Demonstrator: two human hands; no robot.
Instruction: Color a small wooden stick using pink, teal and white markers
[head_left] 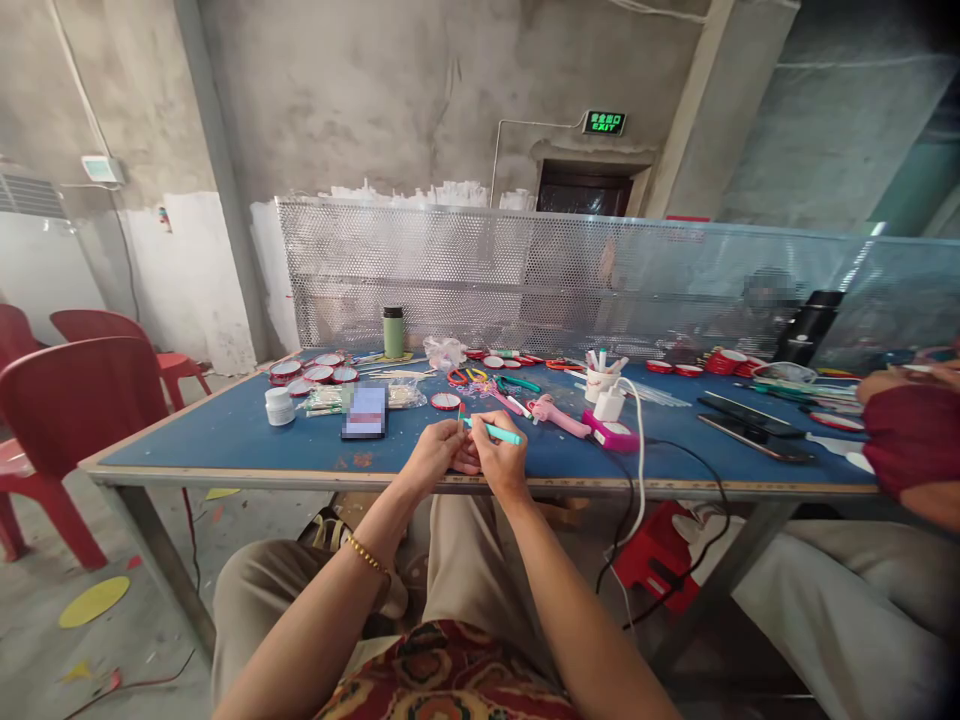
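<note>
My right hand (pixel 501 458) is closed around a turquoise marker pen (pixel 501 432), its tip pointing left. Fingers pinched, my left hand (pixel 441 446) meets the pen tip over the table's front edge. A thin upright sliver shows at those fingertips, too small to name. Just beyond the hands lies a small round red-rimmed disc with a white face (pixel 446 401). A phone (pixel 365 412) leans upright to the left. Right of my hands is a pink object (pixel 559 416), beside a magenta power strip (pixel 613 432) with a white charger (pixel 609 403) plugged in.
On the blue table (pixel 225 430) stand a white jar (pixel 280 407), a green tumbler (pixel 393 333) and a marker cup (pixel 596 386). Pliers (pixel 519 384) and several red-rimmed discs lie behind. A perforated metal screen (pixel 450 270) backs the table. At right are phones (pixel 754 436) and a co-worker's sleeve (pixel 911 430).
</note>
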